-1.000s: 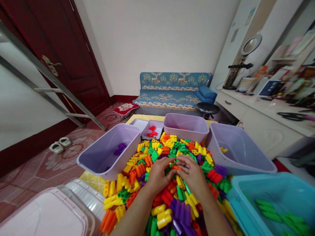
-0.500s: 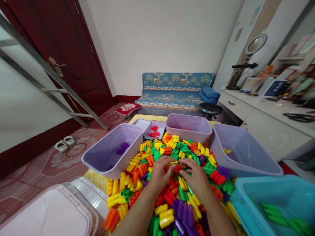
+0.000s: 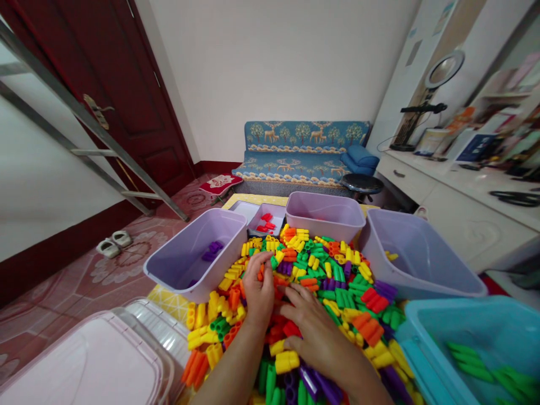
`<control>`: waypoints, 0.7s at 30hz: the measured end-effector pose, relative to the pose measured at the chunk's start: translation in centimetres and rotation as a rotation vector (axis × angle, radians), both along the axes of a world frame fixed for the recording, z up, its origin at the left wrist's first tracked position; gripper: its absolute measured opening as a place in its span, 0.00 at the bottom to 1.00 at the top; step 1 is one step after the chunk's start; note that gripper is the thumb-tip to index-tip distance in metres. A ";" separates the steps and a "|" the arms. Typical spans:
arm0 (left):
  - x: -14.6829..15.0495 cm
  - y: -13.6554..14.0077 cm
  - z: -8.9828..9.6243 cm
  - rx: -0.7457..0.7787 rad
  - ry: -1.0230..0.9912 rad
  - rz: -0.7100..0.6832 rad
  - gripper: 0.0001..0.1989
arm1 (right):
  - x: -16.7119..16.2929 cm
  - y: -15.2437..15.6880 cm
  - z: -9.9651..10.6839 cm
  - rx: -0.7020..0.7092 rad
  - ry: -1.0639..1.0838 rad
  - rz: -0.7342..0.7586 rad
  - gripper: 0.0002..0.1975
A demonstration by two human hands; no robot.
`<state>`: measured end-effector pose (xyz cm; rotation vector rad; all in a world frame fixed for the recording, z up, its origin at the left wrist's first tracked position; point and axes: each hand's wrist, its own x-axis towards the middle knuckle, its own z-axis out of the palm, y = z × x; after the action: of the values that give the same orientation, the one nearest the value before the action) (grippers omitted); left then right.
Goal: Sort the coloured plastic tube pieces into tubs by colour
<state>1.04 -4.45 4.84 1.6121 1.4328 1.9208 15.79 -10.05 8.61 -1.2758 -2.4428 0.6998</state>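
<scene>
A heap of plastic building pieces (image 3: 287, 365) in yellow, green, orange, red and purple spreads before me, many shaped like joined tubes. Into its left part reaches my left hand (image 3: 258, 295), fingers curved and thumb apart, with orange pieces showing beside the fingers; I see no firm grip. My right hand (image 3: 310, 320) lies palm down over red and orange pieces in the middle, its fingers spread. A yellow piece (image 3: 287, 361) sits just below its thumb. Some fingertips of both hands are hidden among the pieces.
Around the heap stand a left purple bin (image 3: 172, 270) with purple pieces, a small tray (image 3: 276, 212) with red pieces, a back purple bin (image 3: 324, 216), a right purple bin (image 3: 439, 264) with yellow pieces and a blue bin (image 3: 426, 337) with green pieces. Lids (image 3: 84, 360) lie front left.
My hands, close together over the middle before, have both shifted left. The right one has also come nearer and flattened over the pieces. The view has tilted slightly.
</scene>
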 end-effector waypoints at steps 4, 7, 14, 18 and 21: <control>-0.1 0.1 -0.4 -0.038 0.014 -0.035 0.09 | 1.4 1.8 -1.1 0.128 -0.111 -0.204 0.15; -0.1 0.4 -0.8 -0.100 0.039 -0.042 0.10 | 3.6 3.1 -1.6 0.189 -0.164 -0.356 0.14; 0.6 0.0 -0.9 -0.212 0.301 -0.099 0.12 | 5.4 3.4 -0.8 0.243 -0.129 -0.473 0.12; 1.2 -0.5 -0.6 -0.357 0.561 -0.118 0.11 | 3.9 2.4 0.1 0.093 -0.217 -0.412 0.09; 1.4 -0.7 -0.5 -0.438 0.676 -0.109 0.11 | 2.5 1.7 0.2 0.096 -0.299 -0.343 0.14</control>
<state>2.46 -5.11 4.37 2.1335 1.7804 0.9201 18.34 -8.34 8.83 -1.8084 -2.3459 0.3158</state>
